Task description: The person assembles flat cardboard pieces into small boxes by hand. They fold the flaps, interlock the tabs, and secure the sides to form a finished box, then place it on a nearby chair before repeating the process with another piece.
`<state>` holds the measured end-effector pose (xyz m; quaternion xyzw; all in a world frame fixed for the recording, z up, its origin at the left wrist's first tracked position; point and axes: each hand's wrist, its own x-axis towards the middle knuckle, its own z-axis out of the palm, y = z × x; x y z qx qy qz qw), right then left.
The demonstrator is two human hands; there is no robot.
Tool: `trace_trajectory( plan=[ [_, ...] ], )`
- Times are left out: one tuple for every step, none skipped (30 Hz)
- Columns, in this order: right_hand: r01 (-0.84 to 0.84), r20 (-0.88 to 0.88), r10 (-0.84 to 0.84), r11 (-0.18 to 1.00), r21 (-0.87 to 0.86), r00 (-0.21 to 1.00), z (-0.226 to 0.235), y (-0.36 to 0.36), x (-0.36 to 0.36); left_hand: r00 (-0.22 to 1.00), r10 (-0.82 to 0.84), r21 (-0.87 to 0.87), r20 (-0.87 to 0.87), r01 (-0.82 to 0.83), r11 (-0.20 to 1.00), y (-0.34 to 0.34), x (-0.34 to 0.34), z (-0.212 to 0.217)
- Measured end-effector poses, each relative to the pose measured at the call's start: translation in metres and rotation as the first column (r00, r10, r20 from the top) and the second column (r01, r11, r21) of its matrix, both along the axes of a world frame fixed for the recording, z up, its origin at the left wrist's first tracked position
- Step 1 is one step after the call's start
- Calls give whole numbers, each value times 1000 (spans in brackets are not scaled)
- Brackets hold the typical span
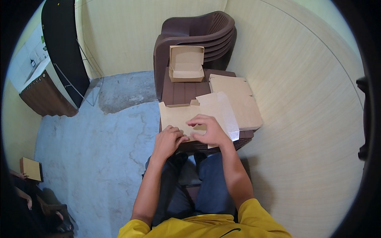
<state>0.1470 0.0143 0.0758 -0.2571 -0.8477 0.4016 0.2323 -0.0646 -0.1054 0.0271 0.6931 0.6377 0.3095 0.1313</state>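
A flat cardboard box blank [178,115] lies on a brown plastic table [174,90] in front of me, its cut flaps along the far edge. Its right-hand panel is shiny where light falls on it. My left hand [169,142] is at the blank's near left edge, its fingers bent and pressed on the cardboard. Just above the middle of the blank is my right hand [209,130], with curved fingers and the thumb held apart from them. Nothing shows between them.
A folded cardboard box [186,74] with its lid up stands at the table's far side. Flat blanks [238,101] are stacked at the right, by the wall. Brown plastic chairs [198,29] are stacked behind. At lower left another person's hand [24,175] holds a box [31,169].
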Motion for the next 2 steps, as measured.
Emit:
trace_trajectory(
  plan=[
    [-57, 70, 50, 993, 100, 996, -1, -5, 3, 1000, 11, 1, -1, -11, 1000, 0, 2, 1],
    [-42, 244, 7, 989, 138, 970, -2, -8, 5, 1000, 29, -11, 0, -29, 1000, -1, 4, 2]
  ],
)
